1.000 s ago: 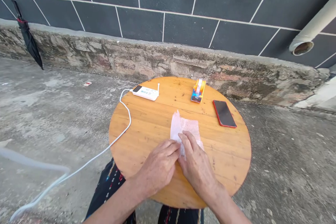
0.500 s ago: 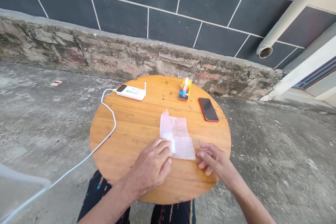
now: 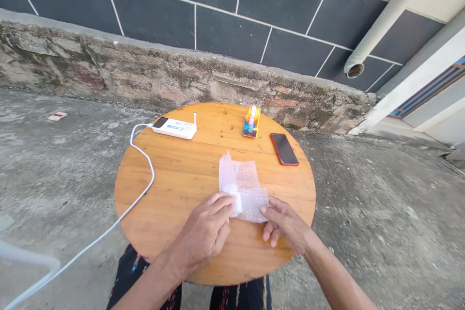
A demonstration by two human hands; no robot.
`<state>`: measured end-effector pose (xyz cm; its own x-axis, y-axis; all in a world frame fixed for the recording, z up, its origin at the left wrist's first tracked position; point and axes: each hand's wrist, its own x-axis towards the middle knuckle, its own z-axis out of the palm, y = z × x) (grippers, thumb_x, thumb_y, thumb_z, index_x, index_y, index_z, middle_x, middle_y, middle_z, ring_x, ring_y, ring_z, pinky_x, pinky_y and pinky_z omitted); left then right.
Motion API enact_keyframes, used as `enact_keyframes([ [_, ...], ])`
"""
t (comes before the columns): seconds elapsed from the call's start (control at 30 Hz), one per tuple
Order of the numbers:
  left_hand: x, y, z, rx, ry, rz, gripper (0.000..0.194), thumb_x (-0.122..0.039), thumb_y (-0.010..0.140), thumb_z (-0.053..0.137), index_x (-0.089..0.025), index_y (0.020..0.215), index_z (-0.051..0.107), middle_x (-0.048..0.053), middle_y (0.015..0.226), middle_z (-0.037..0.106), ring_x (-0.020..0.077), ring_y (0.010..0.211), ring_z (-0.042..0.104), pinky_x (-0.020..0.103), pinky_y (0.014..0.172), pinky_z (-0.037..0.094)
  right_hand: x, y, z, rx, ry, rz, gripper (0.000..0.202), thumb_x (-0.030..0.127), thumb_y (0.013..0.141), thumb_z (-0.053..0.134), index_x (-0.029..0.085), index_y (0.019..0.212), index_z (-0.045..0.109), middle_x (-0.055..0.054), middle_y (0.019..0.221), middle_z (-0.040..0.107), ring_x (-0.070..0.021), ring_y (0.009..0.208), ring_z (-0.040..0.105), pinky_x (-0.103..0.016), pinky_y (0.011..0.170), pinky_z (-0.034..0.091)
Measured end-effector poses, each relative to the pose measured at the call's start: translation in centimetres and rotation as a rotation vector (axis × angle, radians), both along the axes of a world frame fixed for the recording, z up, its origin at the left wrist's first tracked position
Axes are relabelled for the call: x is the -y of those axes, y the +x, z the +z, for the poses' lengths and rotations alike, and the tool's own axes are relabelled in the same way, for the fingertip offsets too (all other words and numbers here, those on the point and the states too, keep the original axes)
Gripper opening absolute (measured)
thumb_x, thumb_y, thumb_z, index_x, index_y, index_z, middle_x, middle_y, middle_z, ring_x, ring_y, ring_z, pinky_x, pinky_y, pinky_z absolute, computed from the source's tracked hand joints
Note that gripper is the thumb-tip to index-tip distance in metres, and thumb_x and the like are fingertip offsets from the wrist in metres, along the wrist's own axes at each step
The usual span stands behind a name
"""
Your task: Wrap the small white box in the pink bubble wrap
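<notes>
A piece of pinkish, see-through bubble wrap (image 3: 247,174) lies flat near the middle of the table, with a small whitish piece (image 3: 238,202) at its lower left part. My left hand (image 3: 208,225) is closed, its fingertips pressed together on the left edge of the wrap beside that whitish piece. At the wrap's lower right corner, my right hand (image 3: 285,223) pinches the edge between thumb and forefinger. Its other fingers curl loosely below. What lies under the left fingertips is hidden.
The round wooden table (image 3: 163,193) carries a white power-bank-like device (image 3: 174,128) with a white cable (image 3: 150,169), a yellow and blue tape dispenser (image 3: 252,122), and a red-edged phone (image 3: 284,149). A stone-based wall (image 3: 163,77) stands behind it.
My right hand has moved left onto the wrap's right corner and taken hold of it, lifting that edge slightly. My left hand stays on the wrap. The whole view has shifted a little.
</notes>
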<state>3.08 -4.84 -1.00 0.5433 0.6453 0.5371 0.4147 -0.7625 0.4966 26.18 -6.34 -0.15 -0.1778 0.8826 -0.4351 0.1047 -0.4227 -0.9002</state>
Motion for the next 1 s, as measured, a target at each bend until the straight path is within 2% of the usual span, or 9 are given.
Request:
enact_keyframes([
  [0.1,-0.3,-0.1,-0.5,0.005,0.032,-0.008,0.032,-0.006,0.085,0.039,-0.014,0.107,0.061,0.011,0.111,0.064,0.0225,0.108,0.055,0.039,0.093,0.051,-0.5,-0.1,0.0,0.094,0.044,0.025,0.042,0.052,0.076,0.063,0.017,0.098,0.057,0.0,0.075,0.062,-0.0081,0.045,0.059,-0.015,0.033,0.042],
  [0.27,-0.8,0.0,-1.2,0.026,0.04,-0.012,0.03,-0.006,0.085,0.041,-0.014,0.105,0.061,0.01,0.11,0.064,0.022,0.107,0.055,0.038,0.093,0.05,-1.2,-0.4,-0.5,0.201,0.075,0.027,0.04,0.055,0.077,0.057,0.015,0.078,0.059,0.004,0.052,0.053,-0.0087,0.041,0.051,-0.016,0.033,0.038],
  [0.53,-0.8,0.1,-1.1,0.052,0.009,-0.015,0.028,-0.003,0.084,0.041,-0.013,0.099,0.062,0.009,0.105,0.065,0.0211,0.103,0.055,0.036,0.091,0.05,-1.6,-0.6,-1.3,0.295,0.121,-0.027,0.033,0.048,0.08,0.055,0.017,0.067,0.052,0.008,0.039,0.047,-0.0047,0.029,0.033,-0.017,0.032,0.023],
  [0.8,-1.0,0.3,-1.2,0.022,0.047,0.005,0.027,-0.002,0.082,0.042,-0.015,0.094,0.062,0.009,0.102,0.065,0.0207,0.099,0.056,0.037,0.087,0.05,-1.9,-0.9,-2.0,0.337,0.102,-0.075,0.03,0.044,0.077,0.057,0.019,0.065,0.049,0.007,0.039,0.052,-0.0047,0.027,0.032,-0.017,0.03,0.021],
  [1.0,-1.1,0.3,-1.1,-0.067,0.087,0.01,0.022,-0.002,0.082,0.043,-0.015,0.084,0.061,0.009,0.117,0.063,0.0221,0.1,0.055,0.039,0.089,0.048,-2.1,-1.5,-1.8,0.347,0.114,-0.076,0.028,0.043,0.076,0.058,0.02,0.065,0.047,0.007,0.039,0.053,-0.0053,0.027,0.036,-0.016,0.028,0.024],
])
